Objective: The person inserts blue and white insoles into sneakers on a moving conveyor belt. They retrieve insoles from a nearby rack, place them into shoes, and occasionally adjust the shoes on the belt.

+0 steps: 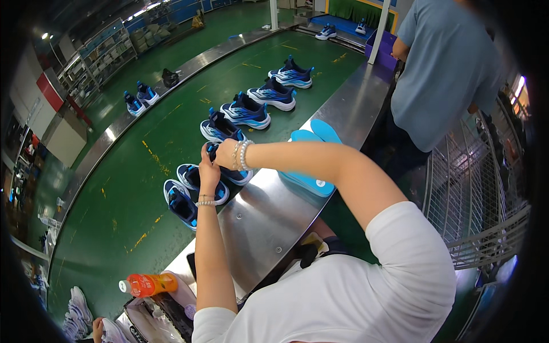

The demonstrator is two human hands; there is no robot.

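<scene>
A row of navy and light-blue sneakers with white soles runs along the green conveyor belt [128,183]. My left hand [208,167] and my right hand [228,153] meet over one sneaker [238,176] in the row, both with fingers closed at its dark upper opening. My forearm and wrists cover part of this shoe. Just beyond it stands another sneaker [220,127]; on the near side are a partly covered sneaker [189,176] and an end sneaker [180,204]. Blue insoles [311,182] lie on the metal ledge under my right forearm.
A bottle of orange drink [148,284] stands at the lower left beside an open box [146,320]. One pair of sneakers [140,98] sits on the far metal rail. To the right are a person in a blue-grey shirt [443,74], a purple bin [384,50] and a wire rack [469,188].
</scene>
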